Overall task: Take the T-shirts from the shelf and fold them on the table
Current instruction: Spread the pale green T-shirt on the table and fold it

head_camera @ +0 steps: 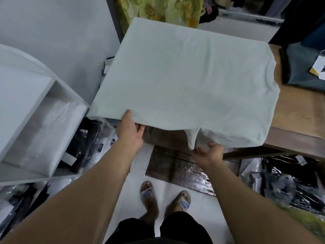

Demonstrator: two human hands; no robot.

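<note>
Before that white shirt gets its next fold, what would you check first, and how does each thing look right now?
1. Left hand grips the white T-shirt edge: ok.
2. Right hand has a hold: not ok, open below the hem.
3. Shirt fully on the wooden table: not ok, near edge overhangs.
4. Fabric flat: not ok, a flap dangles.
5. Dark folded garment clear of the shirt: ok.

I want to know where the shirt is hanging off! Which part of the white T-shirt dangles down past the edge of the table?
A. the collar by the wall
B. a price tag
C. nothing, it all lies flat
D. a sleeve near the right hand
D: a sleeve of the white T-shirt droops below the table edge, just beside the right hand.
</note>
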